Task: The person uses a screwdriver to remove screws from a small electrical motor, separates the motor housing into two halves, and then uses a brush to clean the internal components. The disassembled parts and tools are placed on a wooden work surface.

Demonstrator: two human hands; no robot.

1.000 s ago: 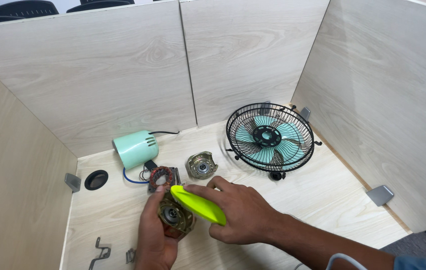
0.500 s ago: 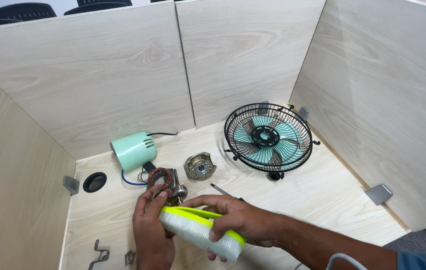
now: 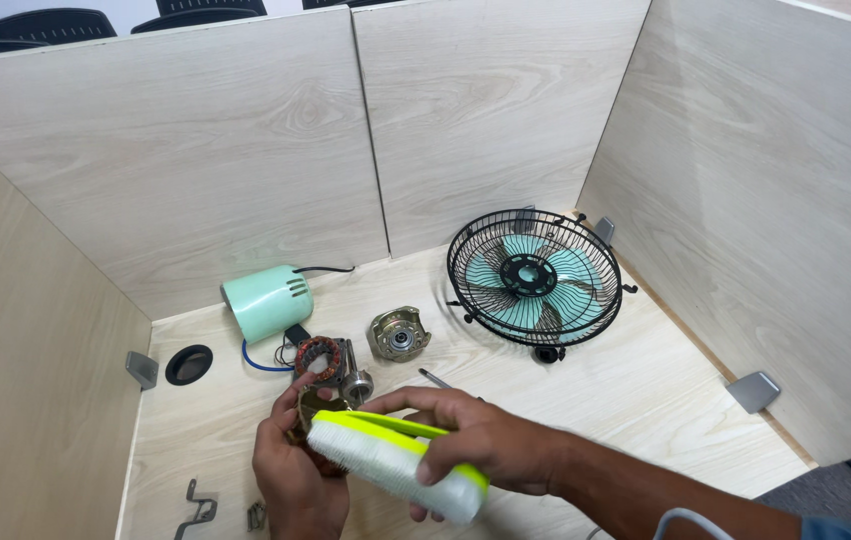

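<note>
My right hand (image 3: 491, 445) grips a brush (image 3: 396, 465) with a yellow-green back and white bristles, held low in front of me with the bristles facing my left hand. My left hand (image 3: 291, 470) holds a small brass-coloured metal motor part (image 3: 311, 405), mostly hidden behind the brush and fingers. Just beyond my hands lie a motor stator with copper windings (image 3: 319, 357) and a rotor with its shaft (image 3: 354, 380).
A mint-green motor housing (image 3: 268, 302) with a blue wire lies at the back left. A grey metal end cap (image 3: 399, 333) sits mid-table. A black-caged fan head with mint blades (image 3: 533, 277) stands right. A thin screwdriver shaft (image 3: 436, 379), a metal bracket (image 3: 196, 503) and a round table hole (image 3: 189, 364) are nearby.
The brush has turned in my right hand from showing its yellow-green back to showing its white bristles, and dropped lower. My left hand keeps hold of the motor part.
</note>
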